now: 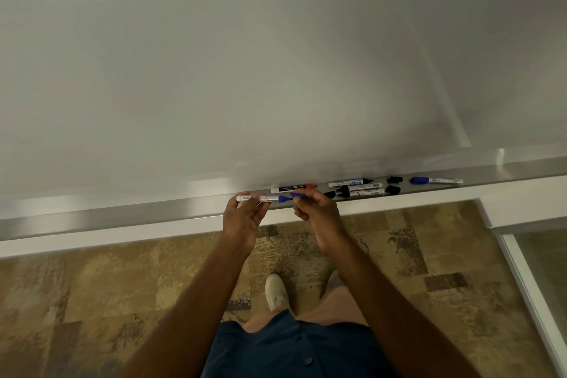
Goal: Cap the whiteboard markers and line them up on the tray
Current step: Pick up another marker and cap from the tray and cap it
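My left hand (244,218) holds a white marker with a blue tip end (264,198), lying level just above the metal tray (122,215). My right hand (316,209) pinches a blue cap (298,195) right beside that tip; the two look close or touching. On the tray to the right lie a red-capped marker (293,188), several uncapped black markers (352,183), loose black caps (394,179) and, at the far right, a capped blue marker (435,180).
The whiteboard (276,55) fills the upper view, with the tray along its bottom edge. Below are patterned carpet (92,301), my shoes and a glass panel frame (527,285) at the right.
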`<state>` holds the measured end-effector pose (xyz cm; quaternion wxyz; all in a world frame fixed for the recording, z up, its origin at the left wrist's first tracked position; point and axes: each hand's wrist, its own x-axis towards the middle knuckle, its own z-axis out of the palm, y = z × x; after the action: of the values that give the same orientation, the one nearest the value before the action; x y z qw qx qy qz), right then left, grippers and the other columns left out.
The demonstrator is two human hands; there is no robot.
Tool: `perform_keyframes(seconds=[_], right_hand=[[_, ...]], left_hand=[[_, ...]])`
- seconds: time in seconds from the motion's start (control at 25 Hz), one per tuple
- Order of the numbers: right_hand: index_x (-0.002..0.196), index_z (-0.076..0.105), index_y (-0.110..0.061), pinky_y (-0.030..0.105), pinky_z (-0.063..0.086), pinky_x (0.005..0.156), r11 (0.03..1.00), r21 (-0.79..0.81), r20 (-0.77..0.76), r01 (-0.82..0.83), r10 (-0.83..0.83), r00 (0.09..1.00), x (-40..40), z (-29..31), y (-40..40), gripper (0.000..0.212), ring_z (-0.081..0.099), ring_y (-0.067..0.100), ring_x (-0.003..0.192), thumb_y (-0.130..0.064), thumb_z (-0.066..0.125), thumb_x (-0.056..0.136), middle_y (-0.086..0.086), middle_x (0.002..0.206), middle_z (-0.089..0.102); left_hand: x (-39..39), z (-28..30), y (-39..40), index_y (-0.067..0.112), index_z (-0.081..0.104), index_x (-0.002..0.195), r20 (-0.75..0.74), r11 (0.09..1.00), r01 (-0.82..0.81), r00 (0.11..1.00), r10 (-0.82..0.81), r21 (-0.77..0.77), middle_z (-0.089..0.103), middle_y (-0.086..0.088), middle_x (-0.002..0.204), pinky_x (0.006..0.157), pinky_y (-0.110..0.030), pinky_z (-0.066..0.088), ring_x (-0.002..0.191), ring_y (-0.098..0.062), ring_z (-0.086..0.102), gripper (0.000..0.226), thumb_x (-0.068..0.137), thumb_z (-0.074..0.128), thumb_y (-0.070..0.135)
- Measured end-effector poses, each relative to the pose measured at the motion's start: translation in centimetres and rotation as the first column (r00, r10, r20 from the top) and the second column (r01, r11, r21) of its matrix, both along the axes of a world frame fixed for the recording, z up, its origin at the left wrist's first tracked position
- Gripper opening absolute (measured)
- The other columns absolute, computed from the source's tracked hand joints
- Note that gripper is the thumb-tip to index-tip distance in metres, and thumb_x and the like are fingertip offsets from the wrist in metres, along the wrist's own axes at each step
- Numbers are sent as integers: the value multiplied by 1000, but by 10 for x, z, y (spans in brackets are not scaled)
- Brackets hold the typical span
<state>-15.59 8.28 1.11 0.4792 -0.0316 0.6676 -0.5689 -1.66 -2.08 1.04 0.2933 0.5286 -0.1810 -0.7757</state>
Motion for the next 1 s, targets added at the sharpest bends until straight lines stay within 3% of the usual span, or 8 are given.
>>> perform_keyframes(seconds=[0.2,0.4,0.6,0.72,0.84,0.92,1.0], right_hand=[[116,70,-20,26,61,87,977,58,-267,-207,215,939,-4,0,13,24,72,17,100,-11,66,95,1,107,73],[117,69,-14,22,58,85,957,118,-453,-265,289,843,0,-1,23,25,72,9,95,-14,71,92,-2,103,74],[111,70,-15,21,60,79,969,98,-421,-228,248,872,-13,1,34,20,75,9,86,-15,71,92,-5,94,75],[106,70,-18,21,61,72,983,58,-285,-172,182,941,-33,1,42,16,77,13,81,-13,72,91,-2,94,76],[102,71,-25,20,60,68,968,38,-193,-247,250,949,-57,-4,54,17,77,14,78,-11,70,92,0,90,77],[105,71,-28,24,61,72,944,83,-258,-318,329,908,-71,-10,62,17,75,17,81,-15,70,93,-1,90,77],[109,72,-30,19,57,76,922,184,-428,-341,388,816,-92,-16,72,17,71,11,87,-24,69,93,-7,97,75]], left_hand=[[2,2,3,5,58,111,0,999,35,999,-35,-14,67,-20,106,73,-31,63,95,-32,72,14,100,58,13],[-2,0,7,2,65,109,25,999,40,999,-41,18,68,-19,103,71,-31,63,99,-33,72,19,99,59,17],[-18,0,18,3,64,103,15,997,76,997,-76,12,69,-18,98,70,-31,63,93,-31,71,15,101,57,16],[-35,1,25,5,64,100,13,991,133,991,-133,-34,71,-20,100,73,-33,63,94,-31,73,15,102,54,16],[-55,-1,34,7,64,98,-14,965,244,969,-247,-100,70,-20,101,81,-36,63,98,-33,72,13,102,54,14],[-69,-6,40,7,67,99,22,931,337,941,-337,-140,73,-20,100,81,-35,62,99,-33,73,14,101,56,15],[-83,-10,43,10,73,106,150,863,450,892,-426,-228,77,-12,98,77,-30,62,94,-27,75,18,100,59,20]])
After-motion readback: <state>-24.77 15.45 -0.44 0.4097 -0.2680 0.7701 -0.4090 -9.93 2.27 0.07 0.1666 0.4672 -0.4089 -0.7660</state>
